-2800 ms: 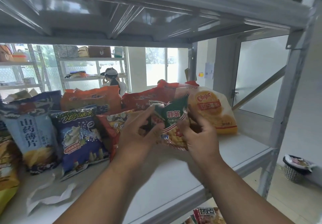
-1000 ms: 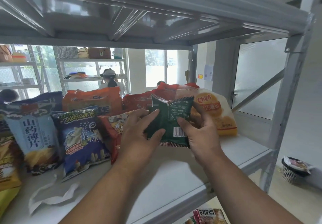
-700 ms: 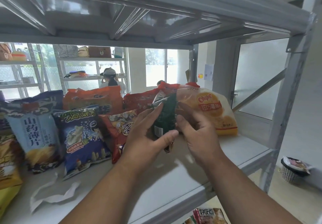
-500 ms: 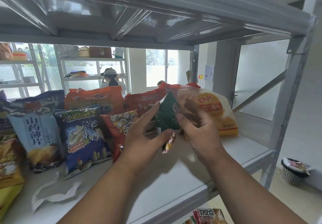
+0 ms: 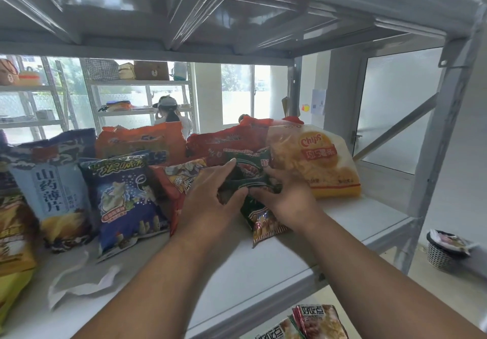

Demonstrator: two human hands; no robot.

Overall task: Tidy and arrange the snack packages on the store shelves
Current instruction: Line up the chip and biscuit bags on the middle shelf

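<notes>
Grey metal shelf (image 5: 276, 267) carries a row of snack bags. At its middle, left hand (image 5: 210, 201) and right hand (image 5: 287, 201) both grip a green snack packet (image 5: 253, 178), just beside the yellow chips bag (image 5: 316, 162).

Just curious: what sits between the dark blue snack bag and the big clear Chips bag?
In the head view, a red-orange popcorn-print bag, then both hands, left and right, holding small green packets.

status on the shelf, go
Both hands, left and right, grip green packet. Packet low on shelf. Chips bag crowds right.
</notes>
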